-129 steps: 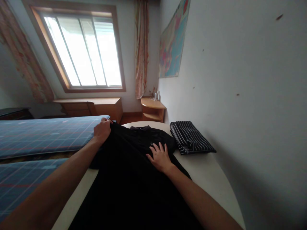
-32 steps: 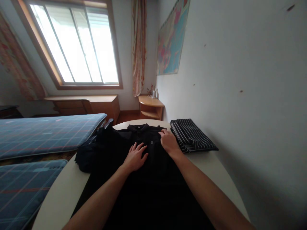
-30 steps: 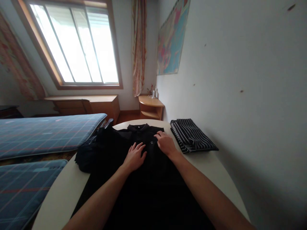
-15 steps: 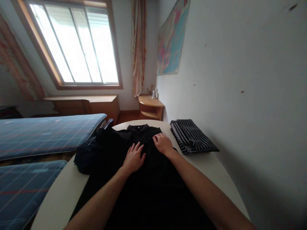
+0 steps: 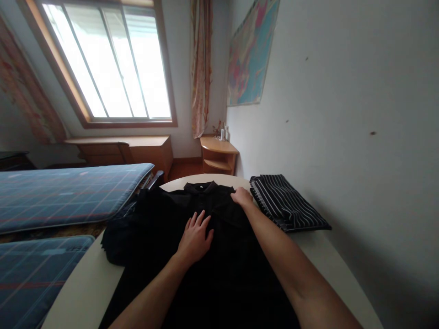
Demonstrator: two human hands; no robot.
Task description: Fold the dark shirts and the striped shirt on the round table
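A black collared shirt (image 5: 219, 256) lies spread over a round pale table (image 5: 85, 292), its collar (image 5: 200, 187) toward the far edge. My left hand (image 5: 195, 235) rests flat on the chest of the shirt, fingers spread. At the shirt's right shoulder, my right hand (image 5: 242, 197) has its fingers closed on the black cloth. The left side of the shirt is bunched dark fabric whose folds are hard to make out. Just right of my right hand sits a folded black cloth with white stripes (image 5: 290, 203).
Blue plaid mattresses (image 5: 68, 194) lie to the left, close to the table. A wooden desk (image 5: 151, 148) stands under the window, and a corner shelf (image 5: 219, 148) holds small bottles. A white wall (image 5: 360, 183) runs along the right.
My right hand has moved outward to the right, from the upper chest to the shoulder edge of the shirt. My left hand stays flat on the chest. The view has shifted slightly.
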